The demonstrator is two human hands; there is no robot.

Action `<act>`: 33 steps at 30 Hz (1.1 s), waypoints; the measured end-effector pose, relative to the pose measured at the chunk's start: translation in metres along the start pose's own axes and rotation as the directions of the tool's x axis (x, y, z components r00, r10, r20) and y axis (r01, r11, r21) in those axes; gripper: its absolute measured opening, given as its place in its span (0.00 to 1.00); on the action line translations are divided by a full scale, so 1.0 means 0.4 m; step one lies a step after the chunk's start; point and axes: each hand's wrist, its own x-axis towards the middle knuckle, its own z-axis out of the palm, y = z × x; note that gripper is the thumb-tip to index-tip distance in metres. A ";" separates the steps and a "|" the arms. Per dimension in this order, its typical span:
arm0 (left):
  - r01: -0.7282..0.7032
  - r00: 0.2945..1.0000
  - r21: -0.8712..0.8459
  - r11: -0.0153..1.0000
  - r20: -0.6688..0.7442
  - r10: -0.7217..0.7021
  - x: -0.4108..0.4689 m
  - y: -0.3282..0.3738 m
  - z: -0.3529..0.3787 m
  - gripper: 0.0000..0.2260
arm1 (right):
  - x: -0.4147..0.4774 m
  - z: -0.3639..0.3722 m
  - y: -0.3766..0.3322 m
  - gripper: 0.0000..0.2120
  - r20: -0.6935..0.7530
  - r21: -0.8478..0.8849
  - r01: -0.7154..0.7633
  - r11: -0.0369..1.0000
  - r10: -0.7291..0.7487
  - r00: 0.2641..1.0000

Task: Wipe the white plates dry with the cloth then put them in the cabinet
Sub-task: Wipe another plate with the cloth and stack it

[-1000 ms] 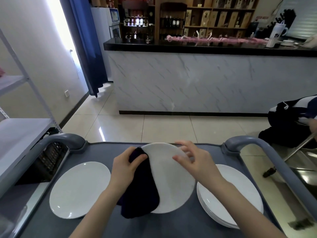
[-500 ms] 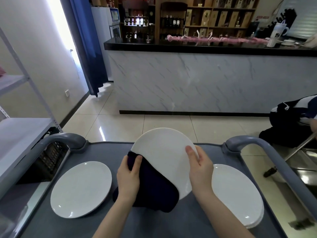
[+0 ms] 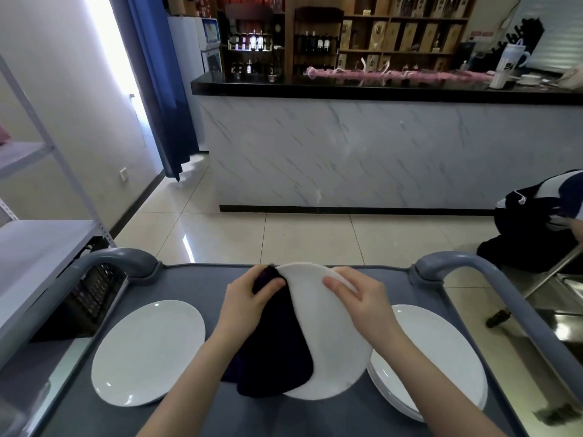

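Grey plastic makes up the cart top (image 3: 284, 417) that carries everything. A stack of plates (image 3: 441, 357) lies toward its right edge, and a single plate (image 3: 148, 351) lies flat toward its left edge, well apart from the stack.

Between them, over the middle of the cart, I hold the white plate (image 3: 334, 348) tilted, with its far rim raised toward the cart's far edge. Its lower right rim overlaps the stack in view, but I cannot tell whether the two touch.

The dark cloth (image 3: 274, 351) covers the left part of this plate and hangs off its near rim.

My left hand (image 3: 249, 301) is clenched on the cloth at the plate's far left rim, thumb on top of the fabric. My right hand (image 3: 362, 301) grasps the plate at its far right rim, fingers curled over the edge.
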 end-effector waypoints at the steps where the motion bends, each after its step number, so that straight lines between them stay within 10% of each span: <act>1: 0.046 0.998 -0.045 0.998 -0.049 -0.048 -0.008 -0.012 0.001 0.10 | -0.006 0.002 0.005 0.07 -0.091 0.080 -0.038 0.996 0.045 0.995; 5: 0.199 0.969 -0.188 0.962 -0.110 -0.222 -0.058 -0.057 0.019 0.04 | -0.016 -0.001 0.019 0.10 -0.209 0.107 -0.070 0.992 0.091 0.974; 16: 0.001 0.989 -0.062 0.998 0.148 0.008 -0.029 0.020 -0.035 0.08 | 0.016 -0.066 -0.015 0.10 0.318 -0.237 0.060 0.970 0.019 0.948; 28: 0.262 0.654 -0.018 0.965 0.739 -0.164 -0.016 0.057 -0.036 0.16 | -0.054 -0.056 -0.050 0.10 0.427 -0.510 0.550 0.661 -0.360 0.830; 33: 0.183 0.644 0.005 0.983 0.755 -0.124 -0.018 0.052 -0.015 0.14 | -0.063 -0.064 -0.014 0.08 0.278 -0.457 0.444 0.771 -0.350 0.894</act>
